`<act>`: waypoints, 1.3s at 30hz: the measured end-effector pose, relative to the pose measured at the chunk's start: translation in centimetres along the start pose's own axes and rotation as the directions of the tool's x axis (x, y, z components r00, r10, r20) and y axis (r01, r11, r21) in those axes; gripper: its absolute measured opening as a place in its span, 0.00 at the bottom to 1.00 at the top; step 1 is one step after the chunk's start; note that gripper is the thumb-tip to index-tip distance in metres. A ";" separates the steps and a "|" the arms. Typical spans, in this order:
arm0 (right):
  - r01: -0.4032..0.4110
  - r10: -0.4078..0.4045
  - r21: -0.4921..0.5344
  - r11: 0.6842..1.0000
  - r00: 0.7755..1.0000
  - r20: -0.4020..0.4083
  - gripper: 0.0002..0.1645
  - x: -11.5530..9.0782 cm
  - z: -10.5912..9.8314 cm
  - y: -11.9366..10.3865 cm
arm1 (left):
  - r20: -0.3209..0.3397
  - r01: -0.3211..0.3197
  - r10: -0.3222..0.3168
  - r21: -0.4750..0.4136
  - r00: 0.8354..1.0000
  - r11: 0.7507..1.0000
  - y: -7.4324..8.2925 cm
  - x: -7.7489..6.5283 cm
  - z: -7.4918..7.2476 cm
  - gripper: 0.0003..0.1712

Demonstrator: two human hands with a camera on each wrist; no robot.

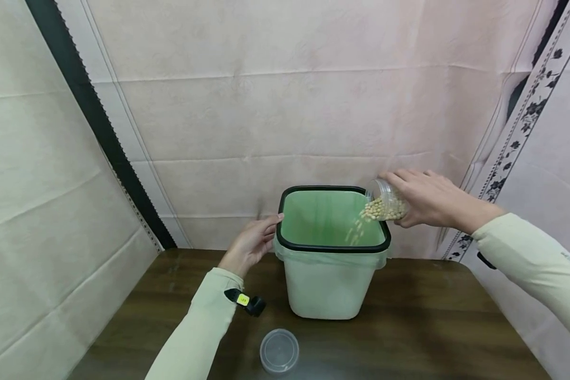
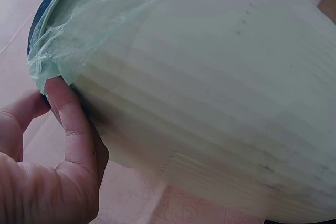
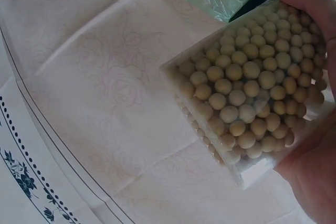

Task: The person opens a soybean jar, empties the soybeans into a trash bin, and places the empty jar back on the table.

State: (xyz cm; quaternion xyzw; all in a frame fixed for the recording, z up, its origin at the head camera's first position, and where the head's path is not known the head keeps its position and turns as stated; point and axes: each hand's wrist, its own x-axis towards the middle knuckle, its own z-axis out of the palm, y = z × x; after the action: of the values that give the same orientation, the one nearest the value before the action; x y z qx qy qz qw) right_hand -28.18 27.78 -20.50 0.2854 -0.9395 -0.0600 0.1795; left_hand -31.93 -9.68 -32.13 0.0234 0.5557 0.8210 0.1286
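Note:
A light green trash bin (image 1: 330, 287) with a black rim stands on the wooden table, lined with a thin green plastic bag (image 2: 94, 35) folded over its edge. My left hand (image 1: 253, 241) pinches the rim at the bin's left side, thumb and fingers on either side of it. In my right hand (image 1: 432, 199) is a clear plastic jar (image 3: 247, 85) part full of round, pale yellow beans (image 3: 252, 72). The jar is tipped over the bin's right rim, mouth to the left. A stream of beans falls from it into the bin. The bin's floor is hidden.
A round clear lid (image 1: 279, 351) lies on the table (image 1: 408, 327) in front of the bin. Light patterned cloth (image 1: 275, 116) hangs close behind the bin, with more cloth at the left and right.

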 end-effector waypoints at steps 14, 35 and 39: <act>0.016 -0.016 -0.021 1.000 1.000 -0.014 0.64 0.2 -0.4 -0.2 | -0.003 0.000 0.000 -0.011 1.000 1.000 0.2 -0.1 -0.1 0.15; 0.066 -0.068 -0.080 0.995 0.997 -0.020 0.61 0.5 -0.3 -0.3 | -0.004 -0.013 0.013 -0.025 1.000 1.000 -0.1 -0.1 -0.2 0.09; 0.080 -0.082 -0.094 0.992 0.996 -0.021 0.61 0.5 -0.4 -0.3 | 0.004 -0.011 0.011 -0.029 1.000 1.000 0.0 -0.2 -0.1 0.09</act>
State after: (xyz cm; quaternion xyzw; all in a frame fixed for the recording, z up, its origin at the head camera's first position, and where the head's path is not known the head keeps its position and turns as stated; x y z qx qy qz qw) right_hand -28.25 27.21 -20.05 0.3152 -0.9210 -0.1075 0.2019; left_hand -31.80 -9.82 -32.14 0.0264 0.5433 0.8297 0.1255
